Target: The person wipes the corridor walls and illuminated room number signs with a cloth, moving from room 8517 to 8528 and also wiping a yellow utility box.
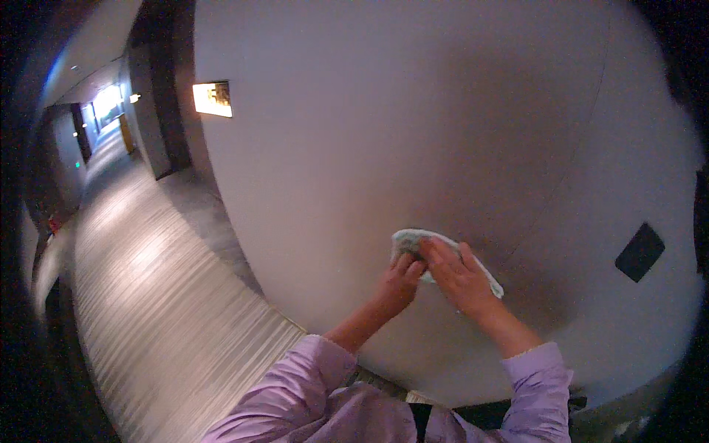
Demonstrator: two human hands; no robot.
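A pale, folded cloth (407, 239) lies against the light-coloured wall (321, 166) in front of me. My right hand (455, 271) rests flat over the cloth, fingers pointing up and to the left, and presses it on the wall. Just left of it, my left hand (403, 278) has its fingers bent at the cloth's left part, close to the right fingertips. Whether the left fingers grip the cloth or only touch it, I cannot tell. Both forearms reach out from rolled light purple sleeves.
A lit sign (213, 99) is on the wall at upper left. A dark rectangular plate (640, 252) is on the wall at right. The carpeted corridor floor (160, 277) runs away at left towards a bright far end. Something dark stands low near my right sleeve.
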